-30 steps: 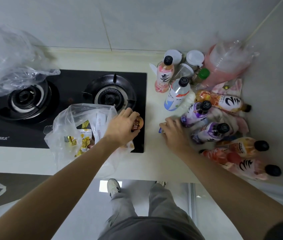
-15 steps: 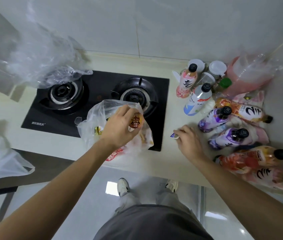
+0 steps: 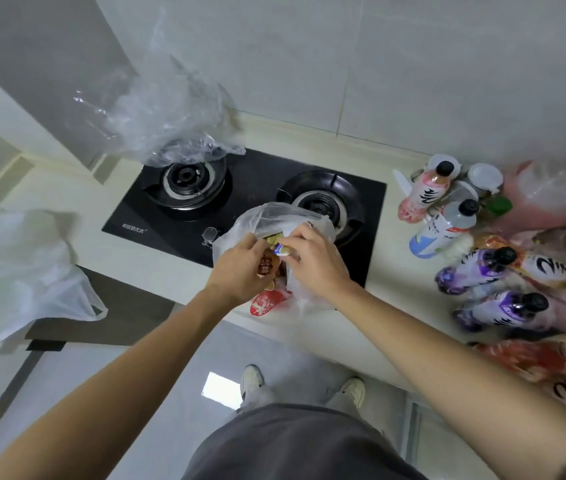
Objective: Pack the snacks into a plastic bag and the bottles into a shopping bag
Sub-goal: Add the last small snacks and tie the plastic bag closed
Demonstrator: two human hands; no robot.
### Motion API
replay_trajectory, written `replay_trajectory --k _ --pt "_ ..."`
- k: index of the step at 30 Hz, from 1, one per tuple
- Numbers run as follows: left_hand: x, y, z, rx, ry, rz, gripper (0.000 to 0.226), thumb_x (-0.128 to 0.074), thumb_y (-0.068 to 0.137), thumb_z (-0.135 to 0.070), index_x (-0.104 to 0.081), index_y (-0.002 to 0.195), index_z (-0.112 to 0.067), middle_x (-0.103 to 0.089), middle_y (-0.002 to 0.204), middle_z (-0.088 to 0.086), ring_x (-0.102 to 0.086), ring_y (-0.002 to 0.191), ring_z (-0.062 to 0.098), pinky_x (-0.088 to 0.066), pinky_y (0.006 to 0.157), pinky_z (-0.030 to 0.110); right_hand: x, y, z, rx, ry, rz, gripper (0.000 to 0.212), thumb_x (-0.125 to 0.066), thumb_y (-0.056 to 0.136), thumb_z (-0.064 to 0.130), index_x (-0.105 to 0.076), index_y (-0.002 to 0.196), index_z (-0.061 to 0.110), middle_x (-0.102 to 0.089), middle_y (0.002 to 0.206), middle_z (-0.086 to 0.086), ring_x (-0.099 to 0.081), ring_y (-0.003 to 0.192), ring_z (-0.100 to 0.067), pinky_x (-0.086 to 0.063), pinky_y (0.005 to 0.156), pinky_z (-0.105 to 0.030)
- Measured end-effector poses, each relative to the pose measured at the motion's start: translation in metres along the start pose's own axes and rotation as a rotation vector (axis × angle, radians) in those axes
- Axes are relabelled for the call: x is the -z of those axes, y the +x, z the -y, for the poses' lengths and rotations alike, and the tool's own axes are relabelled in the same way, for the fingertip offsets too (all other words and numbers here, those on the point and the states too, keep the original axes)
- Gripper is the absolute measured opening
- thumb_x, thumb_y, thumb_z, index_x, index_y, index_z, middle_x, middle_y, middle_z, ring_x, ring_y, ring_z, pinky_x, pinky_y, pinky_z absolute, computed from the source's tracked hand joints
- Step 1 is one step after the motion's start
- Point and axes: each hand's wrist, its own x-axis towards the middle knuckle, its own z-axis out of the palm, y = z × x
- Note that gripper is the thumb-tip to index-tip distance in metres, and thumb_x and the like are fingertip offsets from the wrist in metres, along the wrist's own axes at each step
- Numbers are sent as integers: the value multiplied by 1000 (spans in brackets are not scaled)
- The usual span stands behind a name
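A: Start nearest. What are the hands doing?

B: Both are at the mouth of the plastic bag (image 3: 274,216), which sits at the worktop's front edge, lapping onto the front right corner of the hob (image 3: 250,192). The left hand (image 3: 240,268) curls round a small red-brown snack (image 3: 266,266). The right hand (image 3: 312,261) pinches a little blue-and-white packet (image 3: 279,250) at the opening.

A: What changed?

B: A second ago the right hand was over by the bottles, picking that packet off the worktop. It has crossed to meet the left, so I'd judge the loose snacks are nearly all in.

A: And the bottles?

B: Untouched along the worktop's right edge. The purple bottles (image 3: 471,271) lie down, long axes roughly left-right, caps toward the right edge and slightly back. Further back, the pink bottle (image 3: 423,195) and the clear bottle (image 3: 444,226) stand upright near the back right corner.

A: The shopping bag?

B: The white bag with green print (image 3: 15,271), hanging off to the left, is probably it.
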Motion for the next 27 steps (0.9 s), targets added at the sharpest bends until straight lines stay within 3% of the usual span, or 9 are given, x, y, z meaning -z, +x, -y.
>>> replay_trajectory --k 4,9,12,14,16,19,21,23,27 --pt "-2 6 10 6 78 3 44 -62 92 -51 -58 123 -19 -57 112 2 -62 93 28 -47 70 37 -6 17 12 -22 -117 100 38 -70 97 22 -68 135 25 -54 116 2 -50 117 -20 -52 88 -42" --pt "-8 16 18 -22 129 10 49 -69 87 -46 -59 127 -19 -57 120 3 -55 111 27 -45 84 42 -10 21 13 -84 -182 154 64 -74 94 22 -49 153 26 -57 131 1 -46 129 -23 -48 97 -37" --pt "-7 13 24 -33 203 11 56 -77 80 -44 -59 128 -20 -54 122 3 -51 113 27 -45 87 41 -9 11 9 -95 -296 80 54 -77 90 33 -59 140 23 -57 126 1 -49 124 -26 -46 102 -42" --pt "-6 7 30 -22 269 -44 51 -80 75 -37 -61 119 -19 -52 118 5 -49 108 28 -46 83 39 -9 0 6 -121 -392 -25 45 -77 86 43 -66 123 21 -54 118 -1 -50 118 -27 -45 96 -42" --pt "-4 0 34 6 303 -103 46 -80 72 -30 -58 111 -17 -50 116 8 -46 101 27 -46 78 37 -9 -9 5 -212 -426 -60 51 -76 82 54 -64 118 20 -51 119 -4 -48 119 -29 -45 90 -43" --pt "-3 -10 38 46 337 -134 49 -79 72 -31 -53 110 -17 -47 112 9 -43 95 26 -47 77 36 -8 -20 8 -371 -430 -8 70 -74 75 66 -54 125 20 -43 135 -8 -45 121 -31 -48 92 -43" --pt "-4 -14 40 84 352 -118 54 -81 70 -30 -50 113 -18 -45 113 9 -44 97 27 -47 78 38 -5 -23 9 -417 -419 46 77 -77 74 61 -47 132 21 -39 140 -9 -44 121 -30 -48 92 -41" --pt "-4 -14 42 121 349 -85 61 -82 68 -27 -48 117 -20 -45 118 10 -46 102 29 -49 81 39 -3 -23 10 -434 -398 108 77 -80 76 44 -42 138 20 -43 135 -9 -46 120 -31 -49 91 -41" --pt "-4 -12 48 141 363 -18 61 -79 70 -18 -46 121 -22 -51 112 5 -49 101 26 -46 78 36 0 -22 6 -448 -299 72 50 -74 80 11 -51 125 15 -58 121 -9 -57 113 -32 -51 82 -39"
